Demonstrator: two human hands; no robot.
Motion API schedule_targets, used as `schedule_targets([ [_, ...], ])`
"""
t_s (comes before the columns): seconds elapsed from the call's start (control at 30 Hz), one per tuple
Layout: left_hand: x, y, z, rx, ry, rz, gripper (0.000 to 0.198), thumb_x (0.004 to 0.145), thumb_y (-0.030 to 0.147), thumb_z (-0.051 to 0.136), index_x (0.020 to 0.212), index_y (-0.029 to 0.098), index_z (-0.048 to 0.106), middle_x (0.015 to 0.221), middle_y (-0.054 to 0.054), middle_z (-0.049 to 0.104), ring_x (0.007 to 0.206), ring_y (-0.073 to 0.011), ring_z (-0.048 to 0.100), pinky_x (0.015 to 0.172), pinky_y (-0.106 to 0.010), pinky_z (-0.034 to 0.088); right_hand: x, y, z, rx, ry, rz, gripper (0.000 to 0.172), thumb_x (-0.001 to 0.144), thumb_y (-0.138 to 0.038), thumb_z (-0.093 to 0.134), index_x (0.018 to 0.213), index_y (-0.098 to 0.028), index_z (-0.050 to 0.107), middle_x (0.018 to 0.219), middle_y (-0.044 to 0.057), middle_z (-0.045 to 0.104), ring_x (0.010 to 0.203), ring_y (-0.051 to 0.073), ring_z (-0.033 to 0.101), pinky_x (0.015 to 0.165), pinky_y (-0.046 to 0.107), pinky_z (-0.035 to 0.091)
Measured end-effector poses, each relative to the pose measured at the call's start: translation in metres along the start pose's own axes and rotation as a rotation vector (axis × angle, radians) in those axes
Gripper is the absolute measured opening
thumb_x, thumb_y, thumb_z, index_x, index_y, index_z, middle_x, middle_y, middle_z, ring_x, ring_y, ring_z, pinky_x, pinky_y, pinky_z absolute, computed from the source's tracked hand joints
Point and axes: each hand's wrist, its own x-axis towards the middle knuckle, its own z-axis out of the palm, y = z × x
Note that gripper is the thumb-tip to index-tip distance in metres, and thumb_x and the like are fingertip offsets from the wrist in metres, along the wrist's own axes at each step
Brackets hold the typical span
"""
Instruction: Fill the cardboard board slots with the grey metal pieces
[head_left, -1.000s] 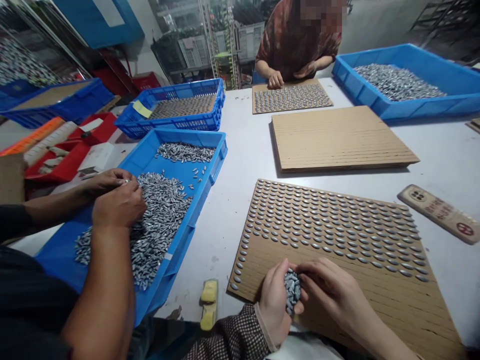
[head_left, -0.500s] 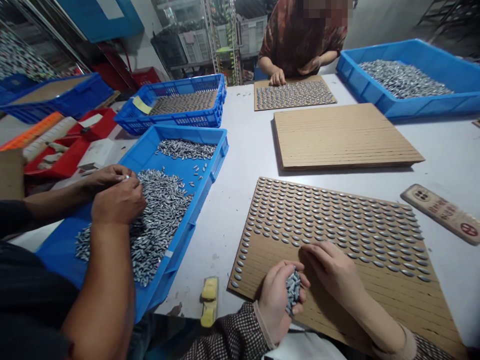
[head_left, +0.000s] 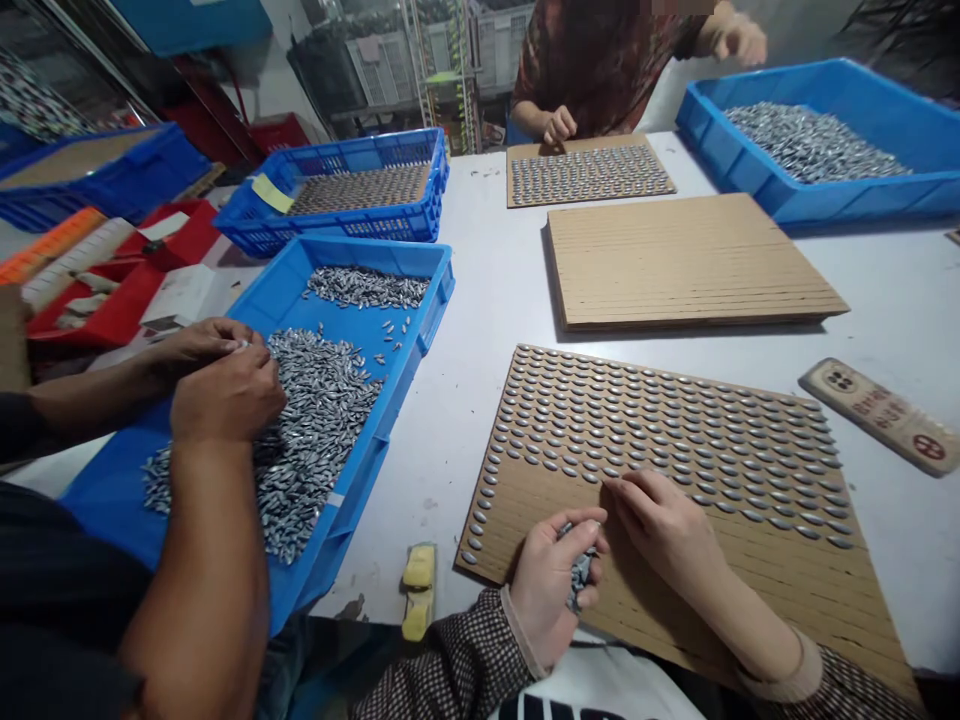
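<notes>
My left hand [head_left: 551, 590] is cupped around a handful of small grey spindle-shaped metal pieces [head_left: 580, 580], its thumb lying over them. My right hand [head_left: 671, 535] is pinched, fingertips down on the ribbed cardboard sheet [head_left: 675, 600] at the lower edge of the rows. One metal piece [head_left: 612, 474] shows right at those fingertips, partly covered by them. Neat rows of the same pieces cover the far part of the sheet, and a column of them runs down its left edge. The near part is bare cardboard.
Left, a co-worker's hands [head_left: 225, 380] work over a blue tray [head_left: 390, 440] of loose pieces. Ahead lies a stack of cardboard sheets [head_left: 675, 265]; at right, a printed wooden block [head_left: 877, 415]. Another person sits across, near a blue bin [head_left: 795, 205]. A yellow object [head_left: 418, 590] lies by the near edge.
My left thumb and fingers have closed further over the handful. My right hand stays at nearly the same spot on the sheet. The person across has raised one hand towards the blue bin.
</notes>
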Motion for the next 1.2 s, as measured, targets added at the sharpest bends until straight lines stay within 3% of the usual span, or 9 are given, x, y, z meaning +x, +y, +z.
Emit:
schedule_targets([
  [0.17,0.000,0.000,0.000,-0.022,0.024,-0.007,0.029,0.073,0.028,0.070,0.096,0.017,0.055,0.075,0.002,0.054,0.053,-0.0040,0.046,0.040,-0.017,0.019,-0.003,-0.010,-0.013,0.288,0.037,0.117,0.020,0.095,-0.026,0.048,0.107,-0.020,0.063,0.098,0.009,0.065,0.089,0.019,0.061,0.075,0.031,0.049],
  [0.37,-0.001,0.001,0.002,-0.012,-0.026,0.071,0.030,0.073,0.030,0.071,0.086,0.020,0.046,0.072,0.004,0.054,0.051,-0.0037,0.045,0.040,-0.017,0.018,-0.008,-0.035,-0.032,0.998,-0.223,0.432,0.022,0.091,-0.037,0.055,0.101,-0.020,0.065,0.094,0.006,0.070,0.084,0.018,0.066,0.070,0.029,0.054],
  [0.5,-0.002,-0.002,0.003,0.031,-0.053,0.055,0.034,0.071,0.033,0.074,0.085,0.020,0.046,0.070,0.005,0.053,0.050,-0.0029,0.044,0.040,-0.017,0.016,-0.009,-0.037,-0.033,1.204,-0.317,0.565,0.027,0.088,-0.043,0.058,0.091,-0.018,0.066,0.081,0.005,0.071,0.071,0.018,0.067,0.063,0.029,0.055],
  [0.6,-0.001,-0.005,0.003,0.060,-0.051,0.044,0.036,0.069,0.034,0.077,0.085,0.019,0.047,0.069,0.005,0.052,0.049,-0.0028,0.043,0.040,-0.017,0.015,-0.013,-0.034,-0.034,1.155,-0.316,0.555,0.028,0.088,-0.044,0.059,0.094,-0.017,0.066,0.087,0.007,0.072,0.076,0.019,0.068,0.068,0.030,0.056],
  [0.8,0.002,-0.007,0.006,0.064,-0.038,0.055,0.036,0.068,0.033,0.078,0.087,0.019,0.050,0.068,0.005,0.052,0.051,-0.0033,0.044,0.040,-0.017,0.016,-0.024,-0.037,-0.034,0.877,-0.164,0.456,0.023,0.090,-0.039,0.056,0.098,-0.020,0.066,0.091,0.007,0.071,0.080,0.019,0.068,0.067,0.027,0.056],
  [1.03,0.004,-0.005,0.009,0.031,-0.012,0.025,0.030,0.076,0.039,0.069,0.091,0.016,0.055,0.076,0.001,0.055,0.052,-0.0035,0.045,0.039,-0.017,0.016,-0.029,-0.024,-0.031,0.852,-0.112,0.416,0.019,0.092,-0.034,0.055,0.101,-0.020,0.065,0.093,0.006,0.071,0.083,0.019,0.068,0.072,0.028,0.056],
  [1.2,0.007,-0.002,0.007,-0.082,0.052,-0.043,0.036,0.081,0.039,0.055,0.106,0.015,0.059,0.077,-0.001,0.056,0.052,-0.0063,0.048,0.037,-0.018,0.018,-0.026,0.006,-0.020,0.395,0.105,0.192,0.017,0.092,-0.026,0.052,0.100,-0.022,0.067,0.097,0.008,0.069,0.088,0.020,0.065,0.075,0.032,0.054],
])
